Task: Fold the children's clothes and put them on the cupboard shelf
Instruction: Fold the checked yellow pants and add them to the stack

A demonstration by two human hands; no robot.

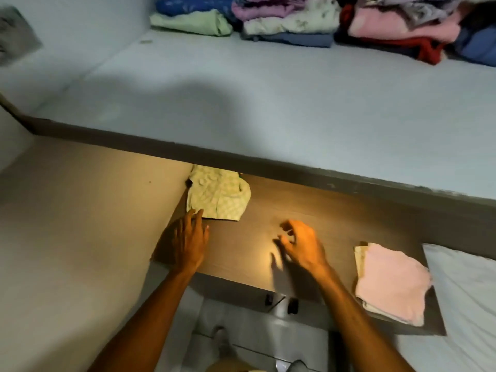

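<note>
Reaching over the brown shelf (335, 210), both bare hands sit low above its surface, neither gripping anything. Left hand (189, 238) is flat, fingers together, fingertips (196, 214) touching or just at the near edge of the green garment (218, 196); contact hard to confirm. Right hand (300, 244) is loose, fingers curled and spread, empty, hovering over bare shelf to the right of the green garment, well apart from it. Green garment lies folded at the shelf's far left corner, against the side wall (80, 224), partly tucked under the upper shelf (241, 108). Pink stack (391, 283), folded with a cream piece beneath, sits at the shelf's right end near the front edge, just beside a white cloth (467, 291). On the upper shelf, at its back, piles of folded clothes (290, 20): green, blue, purple, pink, red. Below the shelf's front edge, a tiled floor (257, 345), blurry.
</note>
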